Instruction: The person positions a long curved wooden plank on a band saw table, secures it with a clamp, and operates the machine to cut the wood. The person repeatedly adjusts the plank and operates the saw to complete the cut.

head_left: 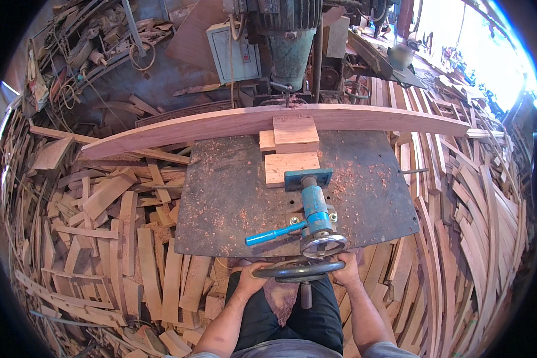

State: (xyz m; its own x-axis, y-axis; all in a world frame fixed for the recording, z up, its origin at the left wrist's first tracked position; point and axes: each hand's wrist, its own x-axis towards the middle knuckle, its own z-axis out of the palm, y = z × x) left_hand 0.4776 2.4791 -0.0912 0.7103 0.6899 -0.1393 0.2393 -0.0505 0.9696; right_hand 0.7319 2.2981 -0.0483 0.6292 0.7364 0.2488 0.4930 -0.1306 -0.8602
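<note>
My left hand point(253, 279) and my right hand point(347, 271) grip opposite sides of a large dark handwheel point(297, 271) at the near edge of the machine table point(221, 197). Just beyond it sits a blue clamp point(315, 206) with a small metal wheel point(323, 243) and a blue lever point(274, 234). Its plate presses toward several wooden blocks point(292, 169). Those blocks butt against a long wooden beam point(215, 128) lying across the table's far side. Above the beam's middle, a drill-like bit point(287, 95) comes down from the green machine head point(289, 56); its tip is hidden by the beam.
Wood chips lie scattered on the table. Heaps of offcuts point(107, 197) cover the floor at left, and long boards point(435, 238) are stacked at right. A grey electrical box point(235, 52) hangs behind the beam. Another machine point(382, 53) stands at the far right.
</note>
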